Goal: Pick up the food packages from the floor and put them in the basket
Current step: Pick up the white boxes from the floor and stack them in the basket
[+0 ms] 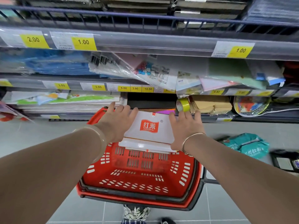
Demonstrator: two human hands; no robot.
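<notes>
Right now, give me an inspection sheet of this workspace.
Surface: grey tiled floor.
Job's things: white Hongpai package at the far end of the red basket, atop flat white packs; teal package and dark package on the floor, right.
Clutter: yellow tape roll on the bottom shelf.
Grips: left hand and right hand flank the white package, fingers spread; firm hold unclear.
Cables: nothing seen.
Surroundings: stationery shelves with yellow price tags.

The red basket [139,175] is open and bare at its near half; a white box [150,128] fills its far end, shelves [145,44] close behind.
</notes>
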